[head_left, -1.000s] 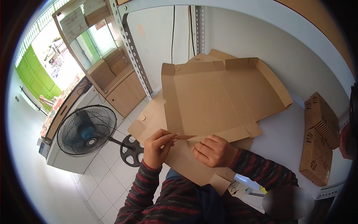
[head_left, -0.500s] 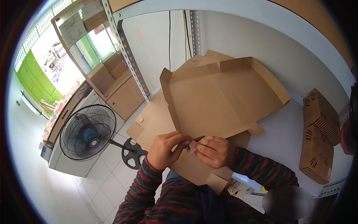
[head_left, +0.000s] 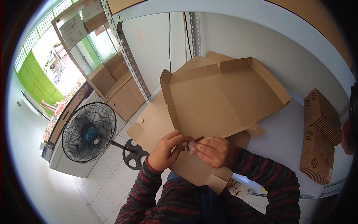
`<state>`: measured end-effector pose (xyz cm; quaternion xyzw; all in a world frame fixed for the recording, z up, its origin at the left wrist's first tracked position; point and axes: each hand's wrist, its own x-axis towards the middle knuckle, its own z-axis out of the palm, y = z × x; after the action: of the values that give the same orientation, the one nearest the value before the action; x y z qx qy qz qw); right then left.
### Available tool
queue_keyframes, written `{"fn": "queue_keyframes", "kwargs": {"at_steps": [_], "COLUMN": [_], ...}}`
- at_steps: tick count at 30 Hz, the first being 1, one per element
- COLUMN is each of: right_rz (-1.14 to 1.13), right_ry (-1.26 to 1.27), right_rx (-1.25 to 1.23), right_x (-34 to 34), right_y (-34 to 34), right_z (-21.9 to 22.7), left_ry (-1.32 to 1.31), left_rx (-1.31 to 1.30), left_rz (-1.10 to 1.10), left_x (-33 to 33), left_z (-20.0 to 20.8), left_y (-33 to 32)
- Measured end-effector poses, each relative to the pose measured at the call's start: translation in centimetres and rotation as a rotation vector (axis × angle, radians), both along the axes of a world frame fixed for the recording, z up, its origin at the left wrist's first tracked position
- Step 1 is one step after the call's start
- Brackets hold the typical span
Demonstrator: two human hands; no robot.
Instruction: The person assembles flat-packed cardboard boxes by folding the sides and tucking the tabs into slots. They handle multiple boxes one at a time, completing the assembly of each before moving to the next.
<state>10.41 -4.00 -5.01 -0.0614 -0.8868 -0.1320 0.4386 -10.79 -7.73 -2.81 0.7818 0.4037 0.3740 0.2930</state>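
Note:
A brown cardboard box (head_left: pixel 205 100), partly folded with its side walls raised, lies open on flat cardboard sheets (head_left: pixel 151 112). At its near edge my left hand (head_left: pixel 166 149) and my right hand (head_left: pixel 212 151) meet, fingertips almost touching. Both hands are closed, pinching the small flap at the box's near corner. The fingers cover most of that flap, so its exact fold cannot be made out.
Two printed brown boxes (head_left: pixel 317 149) stand on the right of the white table (head_left: pixel 279 138). A black standing fan (head_left: pixel 89 132) is on the tiled floor at left. A perforated metal post (head_left: pixel 128 52) rises at the table's far left corner, near a wooden cabinet (head_left: pixel 126 100).
My fingers have shifted very slightly at the flap. The fan's head has turned a little. The box stays in the same place.

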Motion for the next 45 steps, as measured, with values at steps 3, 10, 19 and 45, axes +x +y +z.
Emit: {"fn": "queue_keyframes", "kwargs": {"at_steps": [3, 10, 19, 45], "right_rz": [-0.01, -0.017, -0.002, -0.052], "right_ry": [-0.011, -0.006, -0.002, 0.054], "right_rx": [0.0, 0.002, 0.014, -0.046], "right_x": [0.13, 0.09, 0.14, 0.3], "right_y": [-0.06, -0.06, -0.07, -0.39], "right_z": [0.09, -0.4, -0.21, 0.06], "left_ry": [-0.019, -0.036, -0.05, -0.05], "left_rx": [-0.017, -0.032, -0.01, -0.004], "left_rz": [0.014, 0.033, 0.051, 0.001], "left_x": [0.19, 0.26, 0.36, 0.3], "left_z": [-0.04, -0.14, -0.19, -0.47], "left_y": [-0.03, -0.09, -0.06, -0.34]}}
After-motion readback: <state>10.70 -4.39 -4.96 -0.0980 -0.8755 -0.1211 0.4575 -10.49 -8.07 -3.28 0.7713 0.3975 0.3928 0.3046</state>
